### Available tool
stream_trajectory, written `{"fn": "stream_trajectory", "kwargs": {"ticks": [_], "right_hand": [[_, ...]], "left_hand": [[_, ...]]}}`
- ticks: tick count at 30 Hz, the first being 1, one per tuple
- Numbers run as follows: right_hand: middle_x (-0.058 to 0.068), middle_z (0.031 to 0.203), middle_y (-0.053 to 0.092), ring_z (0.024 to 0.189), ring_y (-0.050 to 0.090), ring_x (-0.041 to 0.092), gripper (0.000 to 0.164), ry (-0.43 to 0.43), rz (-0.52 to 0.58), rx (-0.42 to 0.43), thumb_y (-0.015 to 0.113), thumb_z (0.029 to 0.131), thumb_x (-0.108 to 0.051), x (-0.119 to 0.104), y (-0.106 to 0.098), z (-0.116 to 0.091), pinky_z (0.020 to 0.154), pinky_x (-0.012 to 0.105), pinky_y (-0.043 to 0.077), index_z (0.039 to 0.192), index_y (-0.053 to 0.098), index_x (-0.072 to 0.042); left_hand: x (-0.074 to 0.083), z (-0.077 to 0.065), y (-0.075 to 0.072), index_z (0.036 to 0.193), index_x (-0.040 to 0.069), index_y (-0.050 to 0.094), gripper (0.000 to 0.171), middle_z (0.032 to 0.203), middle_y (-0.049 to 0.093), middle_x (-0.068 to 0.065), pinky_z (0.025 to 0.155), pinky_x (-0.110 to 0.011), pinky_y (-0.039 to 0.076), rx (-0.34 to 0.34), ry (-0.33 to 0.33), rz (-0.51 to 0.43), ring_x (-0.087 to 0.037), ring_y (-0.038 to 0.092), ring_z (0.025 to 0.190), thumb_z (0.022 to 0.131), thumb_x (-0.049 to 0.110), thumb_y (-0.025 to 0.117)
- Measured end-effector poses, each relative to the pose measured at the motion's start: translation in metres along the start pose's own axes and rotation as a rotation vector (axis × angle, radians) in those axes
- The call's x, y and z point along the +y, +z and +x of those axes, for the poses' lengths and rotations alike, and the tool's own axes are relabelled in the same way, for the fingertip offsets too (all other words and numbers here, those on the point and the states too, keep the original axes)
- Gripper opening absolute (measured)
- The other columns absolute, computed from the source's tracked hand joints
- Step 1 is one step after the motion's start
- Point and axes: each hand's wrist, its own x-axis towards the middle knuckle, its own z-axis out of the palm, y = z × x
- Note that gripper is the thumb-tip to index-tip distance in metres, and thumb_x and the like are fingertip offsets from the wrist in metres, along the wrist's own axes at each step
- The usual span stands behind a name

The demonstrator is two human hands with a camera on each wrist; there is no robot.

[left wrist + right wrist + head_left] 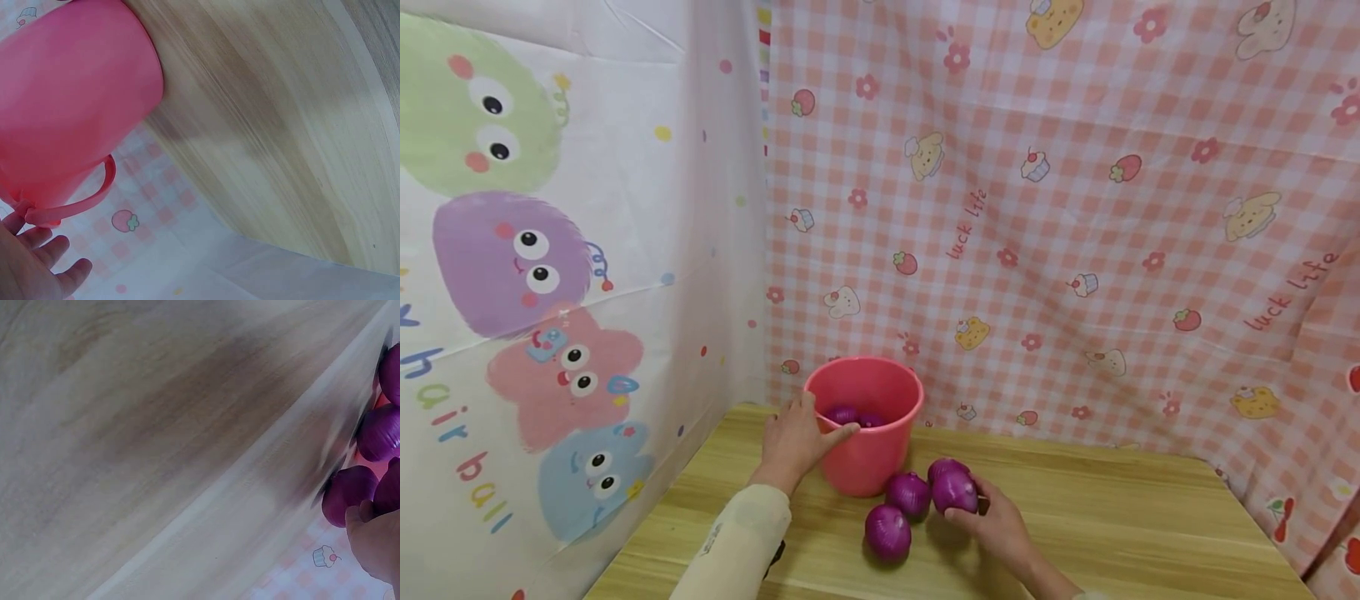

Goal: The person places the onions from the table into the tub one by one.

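A pink bucket [865,462] with a swing handle [81,203] stands on the table, and red onions [842,414] lie inside it. At the bucket's left rim my left hand [793,442] holds on, its thumb across the front of the rim. My right hand [1000,529] pinches a red onion [955,492] between thumb and fingers. This onion overlaps another onion [946,467] just behind it. Two more onions rest on the table to the left, one [908,496] close by the bucket and one [887,533] nearer the front. In the right wrist view the right hand [375,547] is partly cut off.
The wood-grain table [1120,517] spreads out to the right of the onions. Behind it hangs a pink checked cloth [1045,250], and a white cloth with cartoon figures [647,208] hangs on the left.
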Motion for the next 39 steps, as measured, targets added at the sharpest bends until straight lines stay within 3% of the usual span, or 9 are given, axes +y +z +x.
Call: {"fn": "stream_trajectory", "kwargs": {"ticks": [11, 26, 34, 39], "right_hand": [[0.027, 0.128, 0.057, 0.111, 0.061, 0.035, 0.081, -0.026, 0.014, 0.04, 0.081, 0.083, -0.031, -0.019, -0.003, 0.011, 0.087, 0.041, 0.055, 0.143, 0.044, 0.006], [0.019, 0.133, 0.056, 0.115, 0.059, 0.031, 0.08, -0.121, -0.03, 0.09, 0.076, 0.086, -0.043, -0.06, -0.01, 0.041, 0.092, 0.045, 0.053, 0.147, 0.043, -0.003], [0.017, 0.13, 0.059, 0.114, 0.059, 0.029, 0.079, -0.107, -0.059, 0.116, 0.078, 0.083, -0.048, -0.083, -0.008, 0.057, 0.093, 0.045, 0.051, 0.143, 0.048, -0.007], [0.014, 0.132, 0.058, 0.117, 0.058, 0.028, 0.075, -0.105, -0.016, 0.104, 0.08, 0.082, -0.045, -0.098, -0.001, 0.064, 0.095, 0.045, 0.051, 0.142, 0.05, -0.011]], "left_hand": [[-0.001, -0.001, -0.001, 0.139, 0.002, 0.042, 0.104, 0.13, 0.056, -0.019, 0.099, -0.06, 0.04, -0.005, 0.003, 0.005, -0.037, 0.055, 0.118, 0.074, 0.081, 0.061], [-0.001, 0.0, -0.001, 0.138, 0.002, 0.043, 0.105, 0.129, 0.056, -0.019, 0.099, -0.06, 0.04, 0.001, 0.014, -0.002, -0.036, 0.054, 0.117, 0.074, 0.083, 0.06], [0.0, 0.0, -0.001, 0.138, 0.002, 0.043, 0.102, 0.127, 0.057, -0.018, 0.099, -0.059, 0.041, 0.0, 0.011, 0.004, -0.036, 0.055, 0.115, 0.075, 0.08, 0.062], [0.0, 0.0, 0.0, 0.138, 0.002, 0.043, 0.102, 0.127, 0.057, -0.017, 0.099, -0.059, 0.041, 0.0, 0.015, -0.001, -0.035, 0.055, 0.115, 0.075, 0.08, 0.062]]}}
